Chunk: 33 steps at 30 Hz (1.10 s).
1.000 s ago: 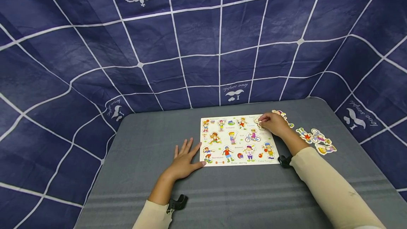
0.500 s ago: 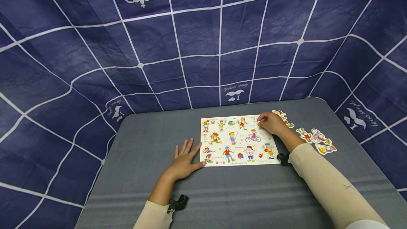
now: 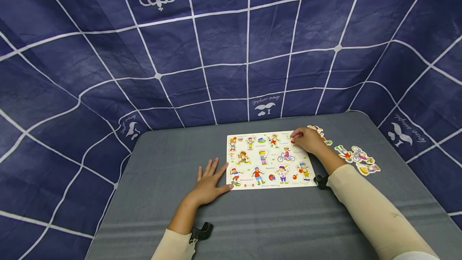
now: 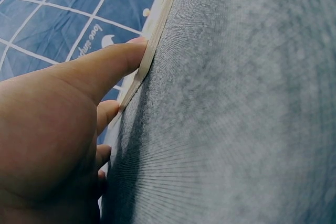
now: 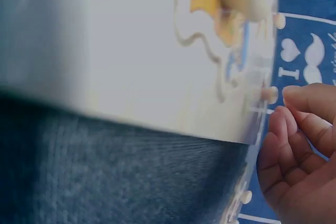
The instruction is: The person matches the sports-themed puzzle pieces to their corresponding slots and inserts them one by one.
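Note:
A wooden peg puzzle board [image 3: 252, 162] with sports figures lies on the grey cloth. My left hand [image 3: 206, 187] lies with fingers spread at its left side, thumb and a fingertip touching the edge; the left wrist view shows the thumb [image 4: 113, 61] against that edge. At the board's upper right corner, my right hand [image 3: 308, 139] pinches a small puzzle piece [image 3: 293, 142], mostly hidden by the fingers. In the right wrist view, the curled right hand [image 5: 302, 153] has its fingertips close by a small wooden knob [image 5: 270, 95]. Several figure pieces sit on the board, including a cyclist [image 3: 286, 155].
Loose figure pieces lie right of the board: one group [image 3: 320, 133] partly behind the right hand, then a figure [image 3: 343, 153], a bicycle piece [image 3: 362, 155] and a yellowish piece [image 3: 368, 169]. A blue cloth [image 3: 223, 75] with white lines stands behind the table.
My right hand has shifted slightly left over the board's upper right corner, and some red now shows on the piece under its fingers. The left hand stays in place.

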Available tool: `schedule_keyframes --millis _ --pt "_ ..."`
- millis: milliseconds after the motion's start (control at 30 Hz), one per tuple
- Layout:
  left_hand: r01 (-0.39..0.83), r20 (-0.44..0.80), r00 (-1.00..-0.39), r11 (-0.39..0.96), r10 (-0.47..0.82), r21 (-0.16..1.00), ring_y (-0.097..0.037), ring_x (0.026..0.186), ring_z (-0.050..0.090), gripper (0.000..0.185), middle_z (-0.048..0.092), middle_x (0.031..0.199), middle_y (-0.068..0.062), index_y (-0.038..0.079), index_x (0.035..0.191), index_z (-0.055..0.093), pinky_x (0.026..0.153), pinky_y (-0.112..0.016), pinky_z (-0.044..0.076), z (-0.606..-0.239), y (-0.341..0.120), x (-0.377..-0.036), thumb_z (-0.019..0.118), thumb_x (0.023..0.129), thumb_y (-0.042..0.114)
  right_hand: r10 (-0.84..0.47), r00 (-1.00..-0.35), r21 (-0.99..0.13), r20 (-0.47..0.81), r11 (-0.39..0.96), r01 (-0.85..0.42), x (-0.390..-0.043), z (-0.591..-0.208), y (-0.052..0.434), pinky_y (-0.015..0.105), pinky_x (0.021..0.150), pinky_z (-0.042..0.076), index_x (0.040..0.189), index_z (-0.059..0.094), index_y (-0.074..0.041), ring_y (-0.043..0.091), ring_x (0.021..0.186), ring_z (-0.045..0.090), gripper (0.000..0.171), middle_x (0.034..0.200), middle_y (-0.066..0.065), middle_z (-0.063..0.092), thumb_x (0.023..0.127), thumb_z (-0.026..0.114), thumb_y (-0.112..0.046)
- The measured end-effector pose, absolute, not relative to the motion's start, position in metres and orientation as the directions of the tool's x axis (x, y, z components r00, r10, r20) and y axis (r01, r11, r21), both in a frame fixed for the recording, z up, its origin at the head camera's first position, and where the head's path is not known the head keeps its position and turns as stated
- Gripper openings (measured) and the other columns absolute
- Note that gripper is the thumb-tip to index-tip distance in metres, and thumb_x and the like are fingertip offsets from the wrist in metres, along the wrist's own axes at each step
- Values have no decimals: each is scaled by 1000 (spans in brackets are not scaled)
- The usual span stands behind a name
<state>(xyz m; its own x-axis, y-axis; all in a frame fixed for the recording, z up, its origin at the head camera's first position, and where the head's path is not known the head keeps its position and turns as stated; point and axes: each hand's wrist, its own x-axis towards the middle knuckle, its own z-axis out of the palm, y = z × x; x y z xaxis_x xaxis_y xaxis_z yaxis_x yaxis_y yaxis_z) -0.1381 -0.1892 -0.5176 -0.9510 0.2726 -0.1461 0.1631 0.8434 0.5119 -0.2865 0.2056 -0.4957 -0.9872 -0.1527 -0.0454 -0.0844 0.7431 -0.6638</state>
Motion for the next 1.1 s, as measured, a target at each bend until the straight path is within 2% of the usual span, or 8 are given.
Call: schedule_keyframes --millis 167,300,567,867,933,1100 --pt "162 -145 -951 843 271 512 -33 160 -1 80 9 172 -9 31 160 31 123 -65 -8 -518 -189 -137 62 93 61 -110 -994 -695 6 715 -83 -278 -486 206 26 68 49 111 71 -4 19 82 60 20 98 12 68 97 62 -15" --pt "163 -143 -952 842 271 515 -34 160 -1 80 9 172 -9 32 160 31 123 -65 -8 -518 -190 -137 63 93 61 -84 -996 -734 40 673 -86 -270 -480 208 24 66 52 116 69 -1 17 84 61 24 104 14 68 99 61 -16" --pt "162 -145 -952 844 271 511 -34 160 -1 80 9 172 -9 32 160 31 123 -65 -8 -518 -189 -137 63 92 62 -49 -990 -757 136 639 -136 -251 -470 216 15 68 46 118 69 -2 12 84 56 26 105 14 68 99 62 -19" --pt "162 -143 -953 846 268 507 -34 160 0 80 10 172 -9 32 160 32 123 -65 -7 -518 -189 -137 63 92 61 -5 -972 -803 234 563 -196 -229 -462 227 7 70 46 116 71 -1 -8 80 56 26 105 16 71 99 65 -20" --pt "164 -139 -953 845 269 509 -34 160 0 80 10 172 -9 31 160 32 123 -65 -7 -517 -189 -137 63 92 61 -2 -966 -812 257 541 -217 -226 -461 230 6 70 46 116 71 0 -9 79 57 25 102 12 72 99 64 -17" --pt "168 -139 -952 844 274 510 -34 160 0 80 10 172 -10 31 160 32 123 -65 -7 -517 -189 -137 63 93 60 24 -958 -824 285 517 -232 -215 -459 238 7 68 47 115 70 0 -10 76 58 24 91 -12 67 98 65 -16"
